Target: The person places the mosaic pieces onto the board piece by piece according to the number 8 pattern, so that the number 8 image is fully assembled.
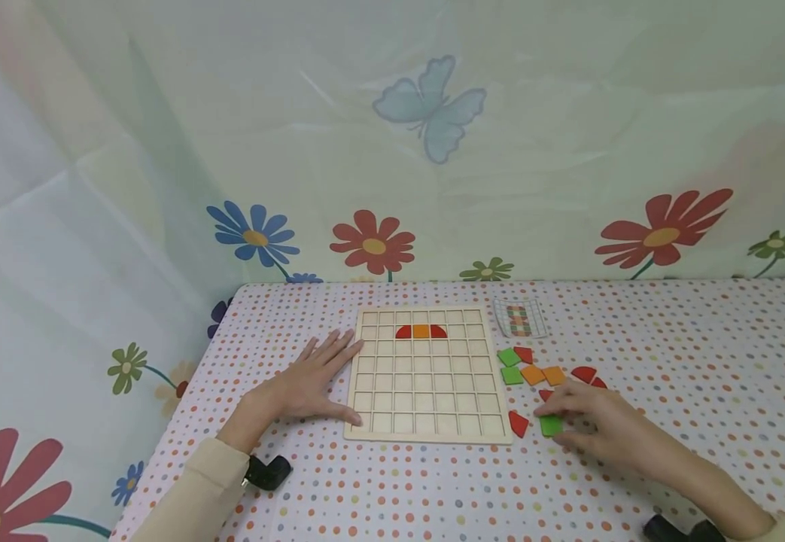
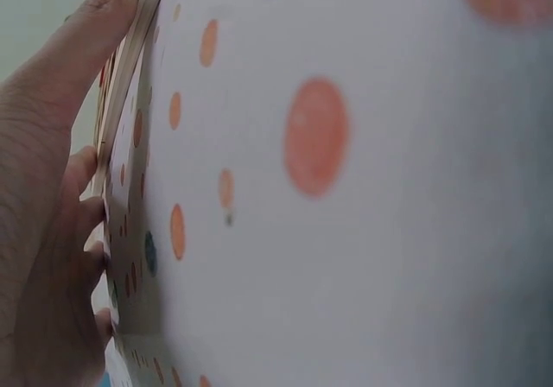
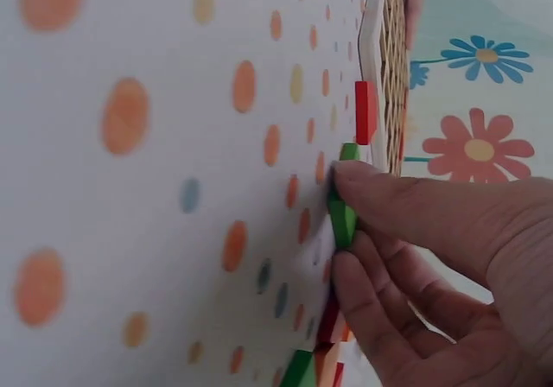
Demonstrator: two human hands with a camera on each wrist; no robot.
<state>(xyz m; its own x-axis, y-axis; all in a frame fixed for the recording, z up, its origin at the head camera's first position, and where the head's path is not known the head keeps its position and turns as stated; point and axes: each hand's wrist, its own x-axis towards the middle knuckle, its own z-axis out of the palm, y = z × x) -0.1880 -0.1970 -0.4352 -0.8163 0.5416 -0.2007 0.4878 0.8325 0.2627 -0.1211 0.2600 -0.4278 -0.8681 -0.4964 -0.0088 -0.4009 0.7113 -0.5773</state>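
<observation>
The left hand (image 1: 307, 384) is positioned at the left side of the wooden grid board (image 1: 433, 427), fingers straight and spread apart, with the thumb tip at the near-left corner and the index fingertip at the left edge. The right hand (image 1: 598, 423) pinches a green tile (image 1: 551, 426) between thumb and fingers; this tile is located to the right of the board, near its near-right corner. Row 2 of the board, counted from the far edge, contains 2 red inserts (image 1: 403, 332) with 1 orange insert (image 1: 421, 331) between them. 1 loose red piece (image 1: 518, 424) lies between the board and the pinched tile. Beyond the right hand, the cluster of loose parts includes 2 green squares (image 1: 511, 376), 2 orange squares (image 1: 533, 374) and several red parts (image 1: 583, 373). A pattern card (image 1: 521, 319) lies beside the board's far-right corner. A dotted tablecloth (image 1: 392, 493) supports all components.
</observation>
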